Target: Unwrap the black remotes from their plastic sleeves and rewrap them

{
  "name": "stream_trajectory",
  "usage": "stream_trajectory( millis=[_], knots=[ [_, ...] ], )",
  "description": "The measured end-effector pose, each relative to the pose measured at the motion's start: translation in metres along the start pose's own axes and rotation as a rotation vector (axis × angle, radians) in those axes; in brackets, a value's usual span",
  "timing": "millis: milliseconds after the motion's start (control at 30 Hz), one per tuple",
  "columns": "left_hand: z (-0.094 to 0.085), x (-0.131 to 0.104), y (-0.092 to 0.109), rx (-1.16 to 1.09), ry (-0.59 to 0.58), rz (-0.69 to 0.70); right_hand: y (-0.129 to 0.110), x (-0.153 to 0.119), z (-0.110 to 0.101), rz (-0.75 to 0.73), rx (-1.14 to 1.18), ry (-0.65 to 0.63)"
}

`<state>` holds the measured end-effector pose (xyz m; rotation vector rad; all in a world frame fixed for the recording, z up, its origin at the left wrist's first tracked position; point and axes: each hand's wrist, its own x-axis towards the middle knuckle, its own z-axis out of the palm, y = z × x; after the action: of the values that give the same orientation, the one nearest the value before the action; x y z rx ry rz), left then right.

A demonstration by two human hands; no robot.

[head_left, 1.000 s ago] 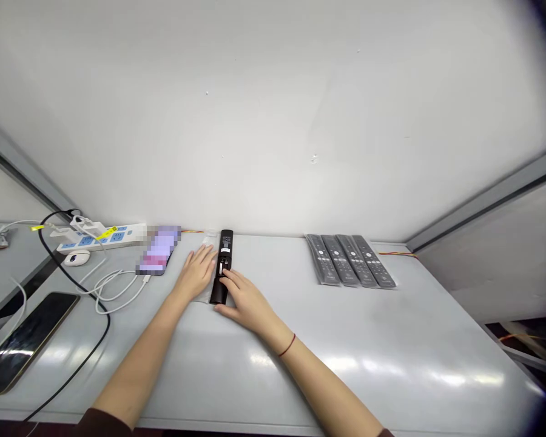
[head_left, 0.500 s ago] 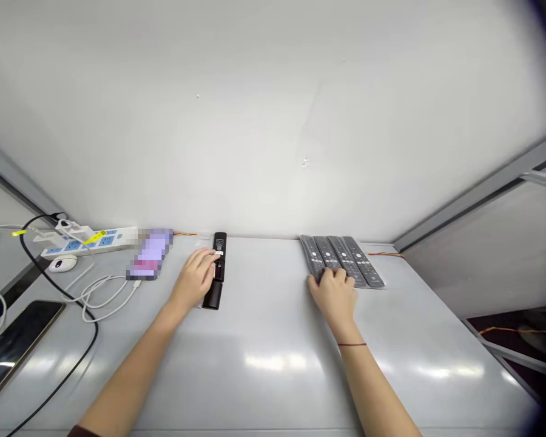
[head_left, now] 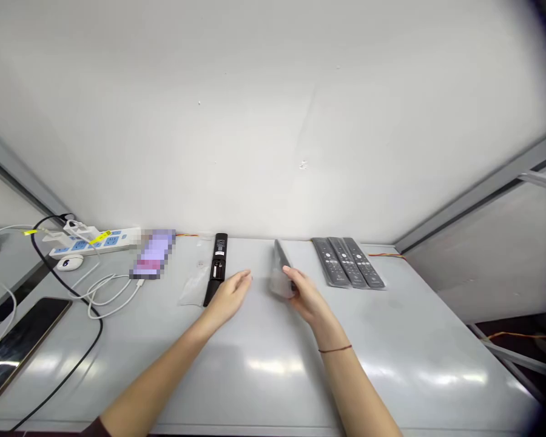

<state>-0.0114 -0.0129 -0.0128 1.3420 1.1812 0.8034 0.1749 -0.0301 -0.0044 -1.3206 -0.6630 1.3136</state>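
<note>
My right hand [head_left: 307, 297] grips a remote control in a clear plastic sleeve [head_left: 279, 267], held tilted on its edge above the table. My left hand [head_left: 230, 297] hovers just right of the black remote [head_left: 219, 252], fingers stretched toward the sleeved one and holding nothing. That black remote lies back side up with its battery compartment open; its lower end is partly behind my left hand. Beside it on the left lies an empty clear plastic sleeve [head_left: 195, 282]. Three sleeved remotes [head_left: 348, 262] lie side by side at the right back.
At the left are a white power strip [head_left: 118, 240], a phone with a blurred screen [head_left: 155, 254], a white mouse-like object [head_left: 70, 262], coiled white cable, a black cable [head_left: 101, 328] and a dark phone [head_left: 22, 343]. A wall stands behind the grey table [head_left: 264, 400].
My right hand has lifted the leftmost sleeved remote from the row and moved it left. My left hand has let go of the black remote and moved right.
</note>
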Motion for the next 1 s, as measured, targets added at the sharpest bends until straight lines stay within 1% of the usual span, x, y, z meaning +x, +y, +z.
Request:
stream_trajectory(
  millis=[67,100,133,200,233,300,400,500,633,733,800,1000],
  knots=[
    [0.007,0.006,0.004,-0.215,-0.019,-0.119,0.002,-0.007,0.014,0.022,0.041,-0.071],
    [0.009,0.008,0.008,-0.308,-0.033,-0.145,0.004,-0.011,0.021,0.023,0.053,-0.108],
    [0.011,0.010,0.011,-0.388,-0.050,-0.153,0.006,-0.014,0.027,0.014,0.059,-0.161],
    [0.014,0.011,0.019,-0.499,-0.062,-0.128,0.012,-0.020,0.038,-0.009,0.047,-0.226],
    [0.015,0.012,0.022,-0.529,-0.044,-0.111,0.015,-0.022,0.042,-0.018,0.035,-0.246],
    [0.016,0.011,0.025,-0.554,0.032,-0.090,0.022,-0.025,0.047,-0.025,0.013,-0.282],
    [0.016,0.011,0.024,-0.599,0.147,-0.050,0.031,-0.029,0.048,-0.002,0.010,-0.401],
    [0.016,0.009,0.023,-0.701,0.195,-0.013,0.040,-0.031,0.048,0.048,-0.001,-0.495],
    [0.015,0.004,0.026,-0.802,0.197,0.009,0.043,-0.035,0.051,0.080,-0.008,-0.538],
    [0.014,0.000,0.030,-0.810,0.186,0.045,0.041,-0.037,0.052,0.099,0.018,-0.582],
    [0.014,-0.001,0.033,-0.807,0.201,0.067,0.041,-0.038,0.051,0.105,0.045,-0.599],
    [0.009,-0.001,0.037,-0.865,0.195,0.082,0.044,-0.038,0.048,0.152,0.068,-0.633]
  ],
)
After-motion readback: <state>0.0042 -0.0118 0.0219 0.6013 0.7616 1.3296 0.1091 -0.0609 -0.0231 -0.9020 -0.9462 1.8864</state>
